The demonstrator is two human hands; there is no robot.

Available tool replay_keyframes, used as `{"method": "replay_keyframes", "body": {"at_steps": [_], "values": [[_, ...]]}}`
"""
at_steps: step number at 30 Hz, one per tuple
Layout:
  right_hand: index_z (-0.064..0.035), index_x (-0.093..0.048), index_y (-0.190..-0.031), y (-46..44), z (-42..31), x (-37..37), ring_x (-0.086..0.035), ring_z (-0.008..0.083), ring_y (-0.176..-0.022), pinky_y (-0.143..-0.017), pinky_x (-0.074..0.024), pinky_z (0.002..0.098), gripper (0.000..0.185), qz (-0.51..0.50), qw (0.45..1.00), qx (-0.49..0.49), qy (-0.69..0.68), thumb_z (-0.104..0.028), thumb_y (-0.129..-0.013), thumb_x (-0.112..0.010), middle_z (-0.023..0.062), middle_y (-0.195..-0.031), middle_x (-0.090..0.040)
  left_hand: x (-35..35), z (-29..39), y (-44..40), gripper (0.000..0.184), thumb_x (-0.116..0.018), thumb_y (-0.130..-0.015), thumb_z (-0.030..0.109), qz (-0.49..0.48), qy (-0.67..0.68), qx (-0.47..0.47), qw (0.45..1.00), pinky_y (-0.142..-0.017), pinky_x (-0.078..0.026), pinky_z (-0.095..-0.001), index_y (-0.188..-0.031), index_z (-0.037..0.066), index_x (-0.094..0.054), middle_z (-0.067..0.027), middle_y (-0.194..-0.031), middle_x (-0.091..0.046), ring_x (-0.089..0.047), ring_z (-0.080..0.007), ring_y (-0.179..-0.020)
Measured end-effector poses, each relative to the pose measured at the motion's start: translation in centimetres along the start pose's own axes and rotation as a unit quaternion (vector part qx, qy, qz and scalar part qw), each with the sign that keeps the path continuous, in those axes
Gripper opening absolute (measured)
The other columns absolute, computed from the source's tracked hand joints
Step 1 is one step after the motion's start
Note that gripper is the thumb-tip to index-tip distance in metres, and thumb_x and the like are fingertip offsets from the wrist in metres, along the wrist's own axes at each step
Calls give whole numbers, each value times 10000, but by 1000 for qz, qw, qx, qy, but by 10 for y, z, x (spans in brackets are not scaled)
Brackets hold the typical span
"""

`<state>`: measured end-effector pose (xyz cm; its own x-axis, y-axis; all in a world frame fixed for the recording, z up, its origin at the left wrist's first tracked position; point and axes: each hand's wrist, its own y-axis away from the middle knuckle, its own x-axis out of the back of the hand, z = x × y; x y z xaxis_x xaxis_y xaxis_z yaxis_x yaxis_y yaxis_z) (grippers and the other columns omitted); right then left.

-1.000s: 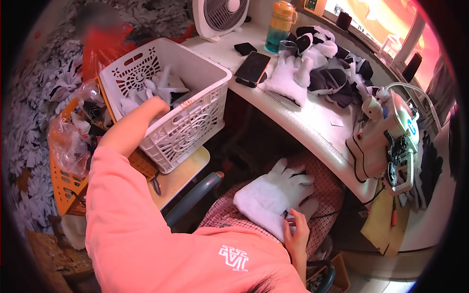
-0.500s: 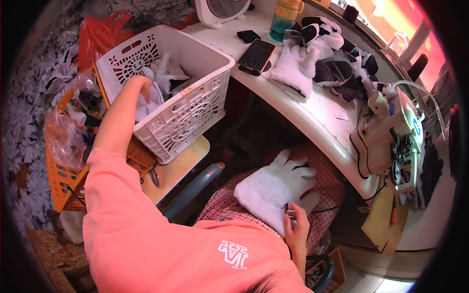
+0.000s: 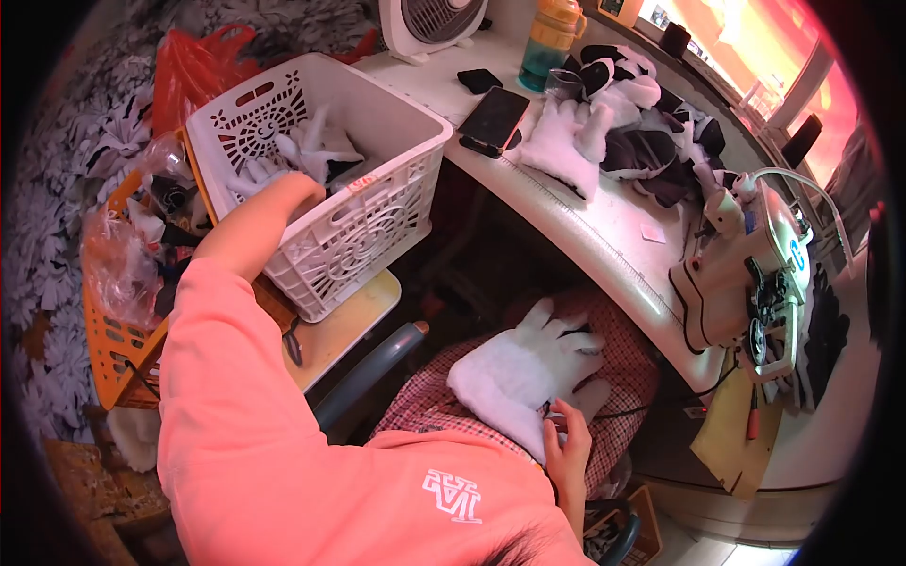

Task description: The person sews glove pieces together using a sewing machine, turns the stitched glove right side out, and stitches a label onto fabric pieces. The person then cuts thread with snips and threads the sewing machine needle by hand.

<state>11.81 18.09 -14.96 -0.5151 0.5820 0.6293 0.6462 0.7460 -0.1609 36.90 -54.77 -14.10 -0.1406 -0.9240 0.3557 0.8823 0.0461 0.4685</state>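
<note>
My left hand (image 3: pixel 304 191) reaches over the near side of a white plastic basket (image 3: pixel 377 222), its fingers mostly hidden inside; whether they hold anything does not show. White plush pieces (image 3: pixel 316 151) with dark parts lie in the basket around it. A white plush glove (image 3: pixel 505 373) with spread fingers lies across my lap on a checked cloth (image 3: pixel 415 401). Beside the glove's lower edge is my right hand (image 3: pixel 568 448), loosely curled with thumb and forefinger apart. A small dark spot shows near its fingertips, too small to name.
White and black plush pieces (image 3: pixel 651 141) are heaped on the white table (image 3: pixel 604 231). A phone (image 3: pixel 495 118), bottle (image 3: pixel 550 47) and fan (image 3: pixel 425 24) stand behind. At right is a sewing machine (image 3: pixel 746 269). An orange crate (image 3: pixel 118 349) and chair armrest (image 3: pixel 373 373) flank me.
My left hand has moved right and toward the basket's near rim, its fingers now less visible. My right hand and the glove on my lap stay nearly still; the view shifts slightly.
</note>
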Motion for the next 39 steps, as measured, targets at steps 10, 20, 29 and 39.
{"method": "replay_keyframes", "body": {"at_steps": [10,20,29,39], "values": [[4,-579,-1174,1,2,1,-669,226,-821,-731,-525,321,323,-4,1000,-17,-16,-4,-853,-616,133,-1022,-640,-25,130,26,319,-692,-755,194,199,-374,309,851,-830,-530,-381,-1060,106,-714,-112,-1060,-709,-661,-270,-966],[2,-585,-1191,1,9,-2,-666,199,-848,-736,-525,299,323,-11,997,-36,-67,-8,-869,-610,116,-1023,-648,-29,139,118,409,-647,-901,436,372,456,-211,780,-769,-505,-299,-1062,63,-687,-47,-949,-705,-649,-162,-850],[3,-588,-1199,4,23,-5,-654,186,-897,-801,-517,302,329,-27,991,-68,-114,-6,-871,-602,106,-1025,-660,-76,168,86,379,-678,-873,339,395,14,2,918,-794,-505,-305,-1106,40,-668,-72,-974,-697,-650,-197,-890],[4,-577,-1225,5,29,-5,-633,149,-937,-825,-499,277,328,-48,990,-89,-97,-29,-899,-585,86,-1035,-680,-45,108,32,365,-759,-706,125,186,-236,213,930,-942,-431,-380,-1067,169,-725,-88,-1020,-697,-624,-193,-970]]}}
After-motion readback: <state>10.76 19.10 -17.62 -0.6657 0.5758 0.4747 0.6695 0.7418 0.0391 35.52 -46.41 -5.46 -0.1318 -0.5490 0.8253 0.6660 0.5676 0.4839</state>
